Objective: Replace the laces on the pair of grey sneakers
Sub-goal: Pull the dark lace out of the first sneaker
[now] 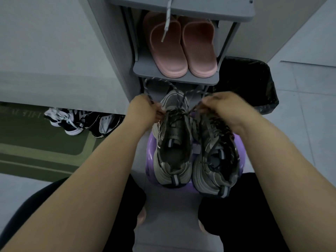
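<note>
1. Floor (300, 124): pale grey tiles, dimly lit; a grey wall or cabinet side rises at upper left.
2. Mat (36, 142): dark green with lighter green border bands, lying on the floor at left. Pale lettering runs along its far edge, too blurred to read.
3. Shoe rack (174, 80): grey, shelved, standing straight ahead against the grey side panel.
4. Bin (254, 84): lined with a black bag, just beside the rack on the right.
5. Stool (151, 148): purple, glossy, on the floor between the person's knees and serving as the table for the work.
6. Grey sneakers (172, 151): the pair stands side by side on the stool, heels toward the person, toes toward the rack. The right one is laced up; the left one has lacing only near the toe.
7. Pink slippers (181, 50): one pair, on the rack's middle shelf.
8. Black-and-white sneakers (81, 122): lying on the mat's far edge.
9. Left hand (143, 110) and right hand (221, 108): held apart over the toes, each pinching one run of the lace.
10. Dark speckled lace (147, 88): threaded in the left sneaker, looping up before the rack's lower shelf.
11. White speckled lace (168, 19): hanging from the upper shelf over the slippers.
</note>
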Demonstrator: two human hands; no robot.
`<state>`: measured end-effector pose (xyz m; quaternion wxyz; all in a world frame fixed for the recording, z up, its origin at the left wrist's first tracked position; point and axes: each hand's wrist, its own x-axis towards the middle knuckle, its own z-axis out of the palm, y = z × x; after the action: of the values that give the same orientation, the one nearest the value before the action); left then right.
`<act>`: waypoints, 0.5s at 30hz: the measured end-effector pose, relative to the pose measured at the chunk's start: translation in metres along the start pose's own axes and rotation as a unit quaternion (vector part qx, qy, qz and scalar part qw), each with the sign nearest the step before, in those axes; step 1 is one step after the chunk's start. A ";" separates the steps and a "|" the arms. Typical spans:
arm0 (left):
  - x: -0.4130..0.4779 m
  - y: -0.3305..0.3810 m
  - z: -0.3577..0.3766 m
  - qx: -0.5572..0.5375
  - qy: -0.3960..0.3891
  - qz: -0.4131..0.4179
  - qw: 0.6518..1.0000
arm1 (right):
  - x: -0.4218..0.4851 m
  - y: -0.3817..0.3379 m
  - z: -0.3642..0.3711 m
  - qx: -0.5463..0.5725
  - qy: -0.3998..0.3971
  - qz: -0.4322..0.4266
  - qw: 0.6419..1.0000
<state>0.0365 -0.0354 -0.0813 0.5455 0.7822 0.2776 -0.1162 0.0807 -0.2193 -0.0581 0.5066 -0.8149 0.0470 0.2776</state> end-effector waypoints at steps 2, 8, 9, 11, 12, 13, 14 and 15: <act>0.000 0.001 -0.008 -0.028 0.008 -0.018 0.999 | -0.004 -0.009 -0.020 0.162 0.022 0.025 0.986; -0.007 0.004 -0.019 0.083 0.135 0.013 0.987 | -0.011 -0.007 -0.021 0.243 -0.001 0.078 0.967; -0.011 0.006 -0.019 0.136 0.158 0.040 0.977 | -0.011 -0.007 -0.015 0.224 0.004 0.060 0.973; -0.017 0.009 -0.015 0.236 0.214 0.158 0.935 | -0.008 -0.004 -0.007 0.168 0.018 0.008 0.986; -0.016 0.008 -0.012 0.268 0.221 0.222 0.911 | -0.006 -0.001 -0.006 0.115 0.022 -0.014 0.993; -0.014 0.008 -0.009 0.301 0.199 0.271 0.893 | -0.003 0.002 -0.005 0.038 0.022 -0.029 0.999; -0.009 0.006 -0.006 0.330 0.159 0.299 0.881 | 0.001 0.006 -0.003 -0.058 0.022 -0.034 0.997; -0.007 0.005 -0.004 0.357 0.112 0.294 0.880 | 0.004 0.010 -0.001 -0.157 0.025 -0.040 0.987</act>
<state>0.0327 -0.0353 -0.0727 0.2034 0.9774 0.0340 0.0462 0.0805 -0.2240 -0.0676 0.3817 -0.8922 -0.0169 0.2410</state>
